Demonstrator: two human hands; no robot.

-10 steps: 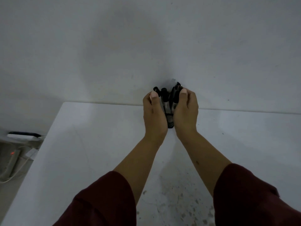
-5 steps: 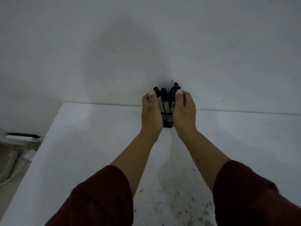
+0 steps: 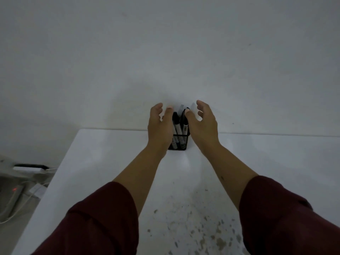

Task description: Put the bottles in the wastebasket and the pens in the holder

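Stained white table (image 3: 110, 162), floor cables (image 3: 11, 203).

White table (image 3: 103, 162), grey wall (image 3: 165, 52), dim.

the holder (image 3: 178, 143) stands near the table's (image 3: 110, 153) far edge by the wall (image 3: 165, 52), hemmed by the left hand (image 3: 160, 126) and right hand (image 3: 203, 126), with bare tabletop on both sides of the holder.

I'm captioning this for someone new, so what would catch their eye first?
Two open hands, left hand and right hand, flank a black mesh pen holder at the far edge of the white table. Pens stand upright inside it. Dark red sleeves fill the foreground.
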